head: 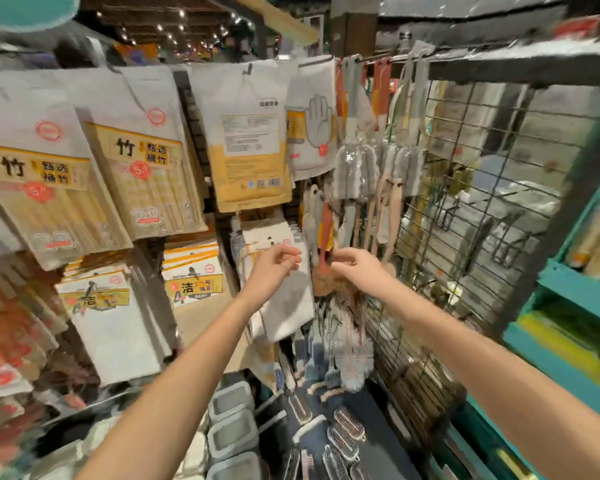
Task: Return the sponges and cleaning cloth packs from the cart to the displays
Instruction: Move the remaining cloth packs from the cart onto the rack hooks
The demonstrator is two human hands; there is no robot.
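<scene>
A white and grey cleaning cloth pack [286, 306] hangs in a row of like packs on the display, straight ahead. My left hand [274, 268] is raised in front of its upper part, fingers loosely curled, and I cannot tell whether it pinches the pack's top. My right hand [355, 268] reaches beside it to the right, fingers bent near the handles of the hanging brushes [343, 327]. More cloth packs [194, 285] hang to the left. No cart is in view.
Bamboo chopstick packs [146, 168] and a glove pack [312, 129] hang above. A black wire grid [465, 202] stands at the right, with a teal shelf [565, 299] beyond it. Scrub brushes [347, 427] and grey containers [232, 427] lie on the shelf below.
</scene>
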